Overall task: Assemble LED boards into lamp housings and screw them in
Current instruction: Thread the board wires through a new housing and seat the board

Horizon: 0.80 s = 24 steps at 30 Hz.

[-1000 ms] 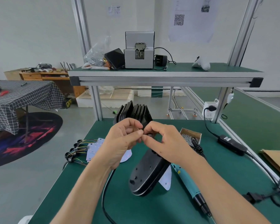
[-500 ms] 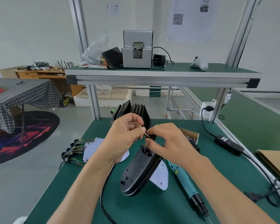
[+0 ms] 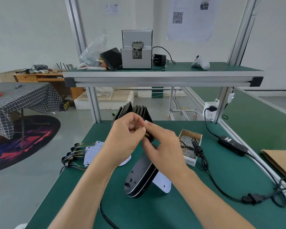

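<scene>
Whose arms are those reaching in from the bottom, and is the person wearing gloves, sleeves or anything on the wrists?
They belong to the person wearing the camera. Both the left hand and the right hand are bare: no gloves, and no rings that show. The forearms are uncovered as far as the picture's lower edge, so no sleeve is visible, and neither wrist carries a watch, a strap or a band. The nails look short and unpainted.

Lamp housing [image 3: 141,176] stands mid-tabletop [image 3: 221,212], LED boards [image 3: 92,152] to its left, screw box [image 3: 190,144] to its right, stacked housings [image 3: 135,111] behind, screw feeder [image 3: 136,52] on the shelf [image 3: 162,74] above.
</scene>
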Tool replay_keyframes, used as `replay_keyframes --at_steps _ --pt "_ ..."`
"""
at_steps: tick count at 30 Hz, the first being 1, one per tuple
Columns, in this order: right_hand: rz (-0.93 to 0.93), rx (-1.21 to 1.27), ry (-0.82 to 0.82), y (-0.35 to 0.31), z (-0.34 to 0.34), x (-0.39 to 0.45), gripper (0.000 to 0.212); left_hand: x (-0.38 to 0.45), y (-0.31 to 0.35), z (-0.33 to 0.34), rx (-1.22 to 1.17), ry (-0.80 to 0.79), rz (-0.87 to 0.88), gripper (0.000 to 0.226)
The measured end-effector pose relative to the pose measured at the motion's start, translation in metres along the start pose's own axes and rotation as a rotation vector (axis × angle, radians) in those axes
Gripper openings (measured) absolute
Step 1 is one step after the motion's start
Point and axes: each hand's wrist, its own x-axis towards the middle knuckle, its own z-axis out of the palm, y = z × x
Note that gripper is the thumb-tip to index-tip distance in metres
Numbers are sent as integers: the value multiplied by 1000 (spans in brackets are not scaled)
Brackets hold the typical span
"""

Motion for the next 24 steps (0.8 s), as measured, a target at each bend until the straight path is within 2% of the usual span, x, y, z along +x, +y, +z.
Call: replay_keyframes --at_steps 3,9,15,20,24 --pt "78 59 -77 -9 6 0 19 1 0 -1 49 35 7 16" --pt "330 6 -193 -14 10 -8 23 0 -1 1 36 66 -6 21" --pt "417 3 -173 -11 14 -16 10 -4 -3 2 70 40 -2 27" --pt "398 -37 -104 -10 25 -21 19 -4 0 0 95 40 10 26" --pt "382 -59 -112 -13 27 -22 37 -6 0 -2 113 51 27 25"
